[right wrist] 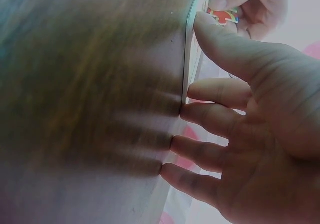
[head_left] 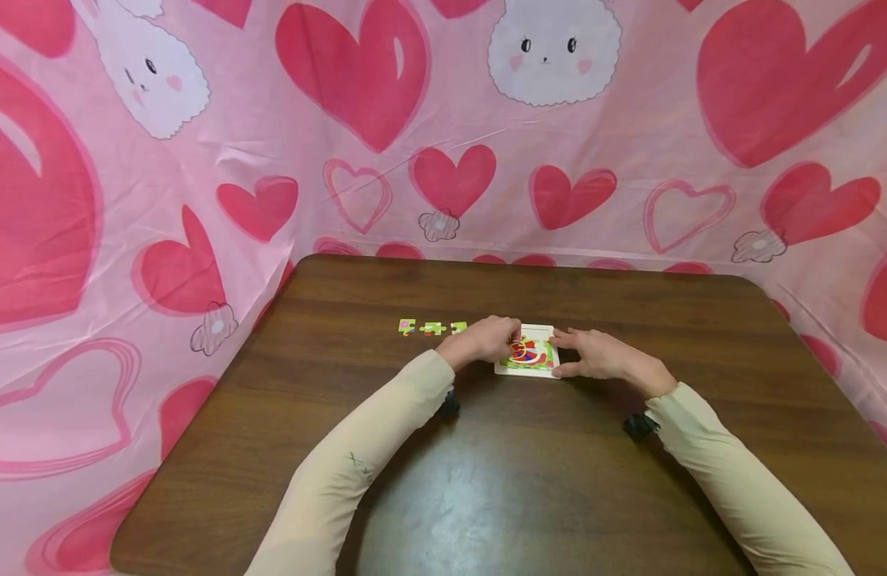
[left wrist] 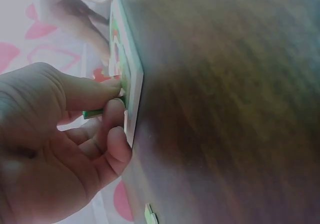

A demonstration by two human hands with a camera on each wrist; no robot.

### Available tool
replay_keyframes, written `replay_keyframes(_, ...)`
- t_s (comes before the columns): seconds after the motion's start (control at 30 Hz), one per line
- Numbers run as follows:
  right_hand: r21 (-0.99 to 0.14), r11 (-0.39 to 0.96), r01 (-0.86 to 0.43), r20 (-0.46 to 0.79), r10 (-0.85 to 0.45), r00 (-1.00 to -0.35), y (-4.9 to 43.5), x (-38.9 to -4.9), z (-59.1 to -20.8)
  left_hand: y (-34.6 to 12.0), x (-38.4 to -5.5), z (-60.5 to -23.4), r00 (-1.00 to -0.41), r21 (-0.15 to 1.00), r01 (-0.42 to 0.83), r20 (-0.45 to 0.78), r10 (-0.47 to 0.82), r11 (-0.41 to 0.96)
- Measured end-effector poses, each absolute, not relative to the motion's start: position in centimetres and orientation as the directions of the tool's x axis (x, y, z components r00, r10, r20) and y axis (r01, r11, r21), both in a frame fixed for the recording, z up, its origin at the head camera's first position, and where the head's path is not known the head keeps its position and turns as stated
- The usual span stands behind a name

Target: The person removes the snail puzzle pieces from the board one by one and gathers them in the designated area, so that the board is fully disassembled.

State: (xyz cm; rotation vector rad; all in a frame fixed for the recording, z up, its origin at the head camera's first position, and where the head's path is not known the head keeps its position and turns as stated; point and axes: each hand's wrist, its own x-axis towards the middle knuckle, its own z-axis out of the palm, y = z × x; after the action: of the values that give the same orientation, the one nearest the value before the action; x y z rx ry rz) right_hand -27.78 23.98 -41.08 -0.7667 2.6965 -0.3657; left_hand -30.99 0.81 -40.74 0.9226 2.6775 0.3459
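A small jigsaw puzzle in a white tray [head_left: 527, 373] lies on the table, with a red, blue and green picture partly filling it. Over its left side, my left hand [head_left: 492, 338] pinches a jigsaw piece [right wrist: 226, 16] between thumb and fingers. The left wrist view shows the green edge of that jigsaw piece [left wrist: 93, 114] held tilted against the tray. My right hand [head_left: 600, 354] steadies the tray's right side, its thumb and index finger touching the border. In the right wrist view the other fingertips [right wrist: 172, 173] rest on the tabletop, fairly straight.
Left of the tray, loose jigsaw pieces lie in a row: one with a pink spot [head_left: 407, 326], a green one [head_left: 433, 328] and another [head_left: 458, 327] beside my left hand. A pink heart-patterned cloth [head_left: 569, 200] hangs behind the brown wooden table [head_left: 486, 448].
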Motion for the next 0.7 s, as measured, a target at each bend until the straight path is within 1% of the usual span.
replay_keyframes(0.17,-0.323,0.823,-0.467,-0.226,-0.546,-0.806,24.0,-27.9,-41.2,0.9,-31.1,-40.7,-0.753,0.301,0.559,-0.206,0.625,0.773)
replay_keyframes(0.43,-0.332,0.822,-0.462,-0.229,-0.545,-0.806,24.0,-27.9,-41.1,1.1,-31.1,-40.7,-0.740,0.272,0.591,-0.190,0.645,0.759)
replay_keyframes(0.53,-0.333,0.816,-0.472,-0.223,-0.554,-0.802,24.0,-27.9,-41.0,0.9,-31.0,-40.6,-0.739,0.286,0.592,-0.180,0.650,0.753)
replay_keyframes(0.7,-0.322,0.810,-0.490,-0.206,-0.565,-0.799,24.1,-27.9,-41.2,0.1,-31.0,-39.9,-0.751,0.362,0.570,-0.134,0.647,0.737)
